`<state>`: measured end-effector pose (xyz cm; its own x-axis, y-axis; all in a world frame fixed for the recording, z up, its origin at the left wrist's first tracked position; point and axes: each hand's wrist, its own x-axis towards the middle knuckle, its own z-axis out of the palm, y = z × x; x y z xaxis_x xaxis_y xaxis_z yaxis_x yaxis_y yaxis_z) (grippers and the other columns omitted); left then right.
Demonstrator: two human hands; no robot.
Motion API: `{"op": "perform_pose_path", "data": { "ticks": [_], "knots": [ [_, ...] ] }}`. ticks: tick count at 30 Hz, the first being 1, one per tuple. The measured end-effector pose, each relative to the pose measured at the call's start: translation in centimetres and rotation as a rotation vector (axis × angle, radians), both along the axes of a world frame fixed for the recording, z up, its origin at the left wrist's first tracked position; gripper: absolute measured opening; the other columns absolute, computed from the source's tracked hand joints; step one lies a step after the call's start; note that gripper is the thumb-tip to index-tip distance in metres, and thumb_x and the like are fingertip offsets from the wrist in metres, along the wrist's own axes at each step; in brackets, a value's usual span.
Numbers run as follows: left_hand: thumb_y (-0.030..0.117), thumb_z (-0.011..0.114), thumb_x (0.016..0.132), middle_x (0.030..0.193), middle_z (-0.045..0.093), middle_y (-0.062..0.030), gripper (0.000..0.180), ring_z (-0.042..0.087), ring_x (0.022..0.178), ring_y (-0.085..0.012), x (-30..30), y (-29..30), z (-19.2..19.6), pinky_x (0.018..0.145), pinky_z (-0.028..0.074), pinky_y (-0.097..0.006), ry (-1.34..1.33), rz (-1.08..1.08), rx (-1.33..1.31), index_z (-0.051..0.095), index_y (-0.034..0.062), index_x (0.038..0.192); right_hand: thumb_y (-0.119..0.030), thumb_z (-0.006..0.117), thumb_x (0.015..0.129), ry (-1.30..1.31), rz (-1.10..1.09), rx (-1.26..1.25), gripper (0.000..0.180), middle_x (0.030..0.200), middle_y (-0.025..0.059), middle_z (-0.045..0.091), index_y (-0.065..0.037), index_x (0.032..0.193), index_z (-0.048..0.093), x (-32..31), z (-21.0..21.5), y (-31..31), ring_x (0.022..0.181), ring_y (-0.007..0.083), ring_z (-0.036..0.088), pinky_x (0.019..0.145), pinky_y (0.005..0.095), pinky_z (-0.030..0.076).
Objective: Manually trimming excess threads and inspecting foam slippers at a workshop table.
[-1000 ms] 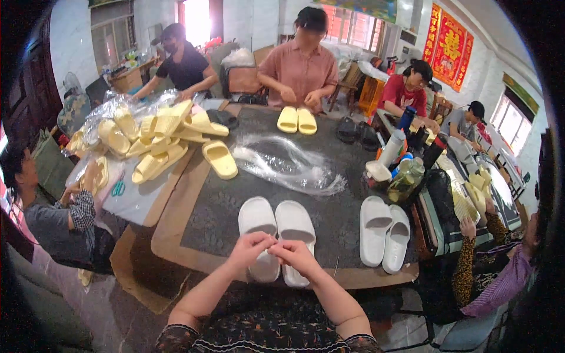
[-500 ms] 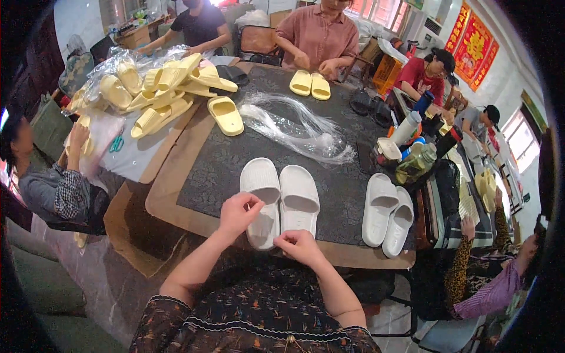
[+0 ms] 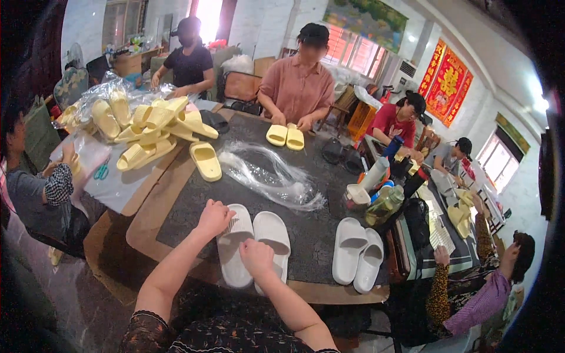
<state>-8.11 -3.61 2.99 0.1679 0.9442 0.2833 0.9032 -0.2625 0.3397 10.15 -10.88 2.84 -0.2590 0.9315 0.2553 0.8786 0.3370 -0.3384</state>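
Note:
A pair of light grey slides lies in front of me on the dark table mat, the left slide and the right slide side by side, toes away from me. My left hand is at the outer edge of the left slide's ribbed strap, its fingers pinched together. Over the inner side of that slide, just below the strap, my right hand is closed, partly covering both slides. Whatever is between the fingers of either hand is too thin or hidden to make out. Beyond them lies a bundle of clear thin plastic strands.
Another pale pair of slides sits to the right. A single yellow slide and a yellow slide pile are at the left, near green scissors. Bottles stand at the right. Across the table, a co-worker's hands touch a yellow pair.
The view has tilted upward. Both hands have moved forward over the left slide, the left to the strap's outer edge, the right from the heel toward the strap. The co-worker's hands have reached the yellow pair.

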Motion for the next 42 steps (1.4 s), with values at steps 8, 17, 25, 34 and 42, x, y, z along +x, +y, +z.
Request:
{"op": "perform_pose_path", "data": {
  "ticks": [8,17,25,34,42],
  "knots": [
    [0.049,0.046,0.087,0.106,0.065,-0.0212,0.054,0.064,0.098,-0.0356,2.8,3.3,0.6,0.089,0.049,-0.041,0.059,0.091,-0.502,0.071,0.0006,0.094,-0.029,0.053,0.088,-0.076,-0.009,-0.011,0.028,0.067,0.0166,0.066,-0.005,0.076,0.063,-0.4,-0.3,1.1,0.065,0.0334,0.067,0.062,0.0459,0.054],
    [0.045,0.063,0.076,0.092,0.07,-0.0111,0.035,0.067,0.089,-0.028,4.6,2.1,-1.1,0.084,0.049,-0.037,-0.382,0.313,-0.309,0.073,0.0176,0.096,-0.031,0.056,0.086,0.171,-0.049,0.053,0.026,0.065,0.017,0.064,-0.008,0.075,0.064,-0.5,-1.5,0.8,0.063,0.0358,0.065,0.059,0.0486,0.051],
    [0.02,0.061,0.085,0.085,0.07,-0.0116,0.018,0.067,0.081,-0.0202,6.8,0.1,-1.3,0.074,0.05,-0.03,-0.931,0.063,0.059,0.07,0.0052,0.091,-0.029,0.061,0.087,0.741,0.096,-0.429,0.025,0.066,0.0076,0.066,-0.005,0.085,0.068,3.4,-1.2,0.3,0.057,0.0169,0.063,0.055,0.0298,0.049],
    [0.016,0.056,0.091,0.076,0.066,-0.0037,0.02,0.061,0.071,-0.01,5.0,0.3,-1.9,0.067,0.048,-0.025,-1.357,0.063,-0.073,0.068,0.0001,0.094,-0.015,0.068,0.083,0.944,-0.219,-0.498,0.016,0.066,0.005,0.065,0.002,0.084,0.067,15.3,0.1,-4.8,0.06,0.0094,0.06,0.055,0.0243,0.048],
    [0.02,0.059,0.089,0.071,0.066,-0.0039,0.02,0.06,0.066,-0.0097,5.0,0.3,-1.4,0.063,0.047,-0.026,-1.114,0.059,-0.014,0.069,0.0026,0.093,-0.011,0.065,0.086,1.239,-0.332,-0.085,0.011,0.066,0.0008,0.06,-0.002,0.08,0.065,18.5,-1.6,-4.7,0.053,0.0048,0.046,0.045,0.0215,0.035]
  ]
}}
